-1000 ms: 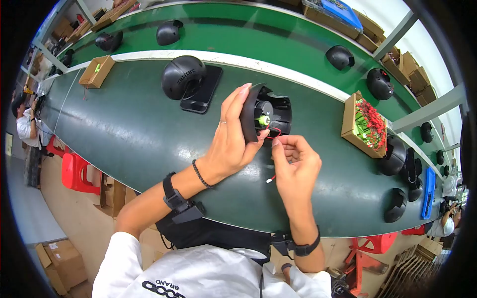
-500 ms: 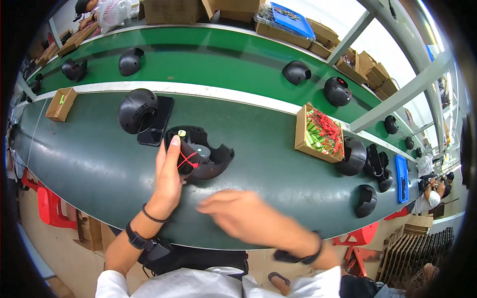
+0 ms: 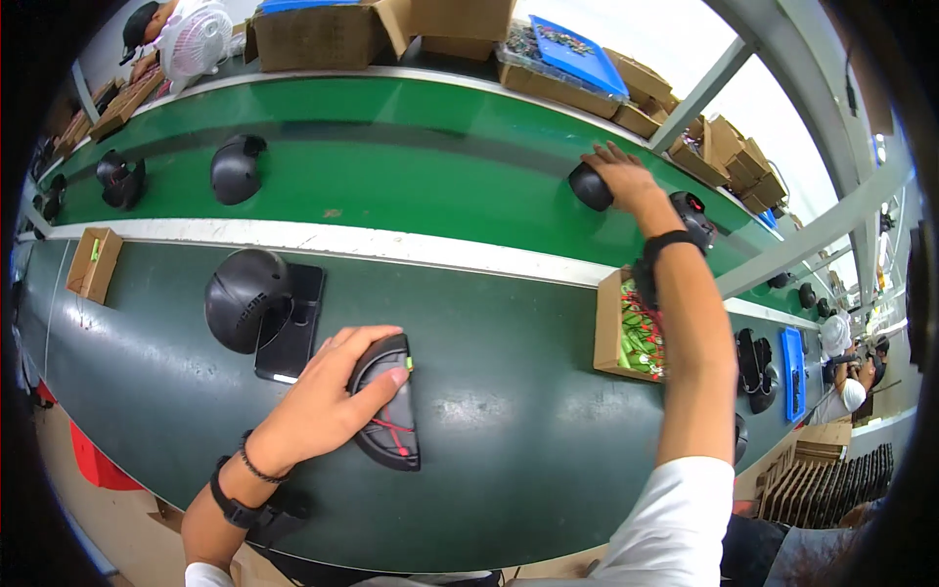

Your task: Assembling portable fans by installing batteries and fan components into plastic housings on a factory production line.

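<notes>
Shell in left hand, dome under right hand

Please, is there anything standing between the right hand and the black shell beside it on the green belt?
No, nothing visible stands between the right hand and the shell; the hand seems to touch it. The carton is lower in the picture, not between them.

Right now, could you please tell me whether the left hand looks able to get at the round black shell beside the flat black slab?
Probably yes: the round black shell sits close by, with only the flat slab partly between, though the left hand would first need to release the black half-shell.
</notes>
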Demonstrator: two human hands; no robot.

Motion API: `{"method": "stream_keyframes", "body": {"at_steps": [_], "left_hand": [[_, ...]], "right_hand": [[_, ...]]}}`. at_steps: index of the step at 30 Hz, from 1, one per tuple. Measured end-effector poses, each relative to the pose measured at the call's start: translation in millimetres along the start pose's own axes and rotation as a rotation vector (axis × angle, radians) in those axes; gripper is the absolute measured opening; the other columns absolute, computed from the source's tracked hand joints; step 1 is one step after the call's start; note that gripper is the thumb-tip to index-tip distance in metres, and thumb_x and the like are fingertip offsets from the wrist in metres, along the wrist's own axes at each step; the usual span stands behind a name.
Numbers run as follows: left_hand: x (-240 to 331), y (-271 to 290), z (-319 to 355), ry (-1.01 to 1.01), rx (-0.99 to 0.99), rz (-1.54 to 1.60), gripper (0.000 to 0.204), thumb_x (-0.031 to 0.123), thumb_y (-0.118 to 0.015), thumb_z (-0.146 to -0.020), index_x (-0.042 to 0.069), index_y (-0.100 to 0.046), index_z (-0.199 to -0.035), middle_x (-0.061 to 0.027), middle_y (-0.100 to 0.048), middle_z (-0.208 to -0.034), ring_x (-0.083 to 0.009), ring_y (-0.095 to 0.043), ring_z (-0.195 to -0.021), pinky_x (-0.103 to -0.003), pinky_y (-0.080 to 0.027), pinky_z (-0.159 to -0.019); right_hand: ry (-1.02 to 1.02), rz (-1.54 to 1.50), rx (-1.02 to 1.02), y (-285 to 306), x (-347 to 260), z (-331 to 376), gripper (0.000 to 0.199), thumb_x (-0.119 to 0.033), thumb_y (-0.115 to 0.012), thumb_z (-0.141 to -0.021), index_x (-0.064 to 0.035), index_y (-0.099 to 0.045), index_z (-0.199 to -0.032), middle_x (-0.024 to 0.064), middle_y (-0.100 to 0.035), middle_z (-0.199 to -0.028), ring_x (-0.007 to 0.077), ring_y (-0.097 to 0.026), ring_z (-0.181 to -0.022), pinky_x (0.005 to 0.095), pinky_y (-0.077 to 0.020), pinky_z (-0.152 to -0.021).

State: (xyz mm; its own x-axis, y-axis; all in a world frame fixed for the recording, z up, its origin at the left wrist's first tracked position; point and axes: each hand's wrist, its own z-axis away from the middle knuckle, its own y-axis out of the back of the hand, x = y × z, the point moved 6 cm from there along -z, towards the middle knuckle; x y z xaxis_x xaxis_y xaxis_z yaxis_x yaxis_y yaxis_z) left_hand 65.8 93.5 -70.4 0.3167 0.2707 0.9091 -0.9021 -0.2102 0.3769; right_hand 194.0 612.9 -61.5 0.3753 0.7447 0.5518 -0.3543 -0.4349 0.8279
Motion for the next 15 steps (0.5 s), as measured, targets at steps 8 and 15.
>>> {"method": "stream_keyframes", "body": {"at_steps": [8,15], "left_hand": [[-7.1,-17.7,-16.1,-0.126,-0.128,0.443,0.05,0.005,-0.066,-0.101,-0.002,-0.055,-0.15,-0.0098,-0.063,-0.144,-0.0187,-0.057,-0.136,-0.034,-0.044,-0.116],[-6.9,-39.8,-2.7,-0.189,-0.098,0.405,0.052,0.004,-0.065,-0.098,-0.003,-0.056,-0.149,-0.012,-0.064,-0.145,-0.0199,-0.058,-0.138,-0.035,-0.045,-0.118]], "right_hand": [[-0.061,-1.237,0.439,175.1,-89.5,144.0,0.066,-0.044,-0.06,-0.109,-0.0094,-0.034,-0.16,0.0285,-0.067,-0.134,0.0382,-0.07,-0.123,0.043,-0.0512,-0.106],[0.111,-1.306,0.066,168.9,-264.7,286.9,0.059,-0.029,-0.063,-0.108,-0.0069,-0.046,-0.16,0.0287,-0.059,-0.146,0.0454,-0.057,-0.14,0.047,-0.0443,-0.117]]}}
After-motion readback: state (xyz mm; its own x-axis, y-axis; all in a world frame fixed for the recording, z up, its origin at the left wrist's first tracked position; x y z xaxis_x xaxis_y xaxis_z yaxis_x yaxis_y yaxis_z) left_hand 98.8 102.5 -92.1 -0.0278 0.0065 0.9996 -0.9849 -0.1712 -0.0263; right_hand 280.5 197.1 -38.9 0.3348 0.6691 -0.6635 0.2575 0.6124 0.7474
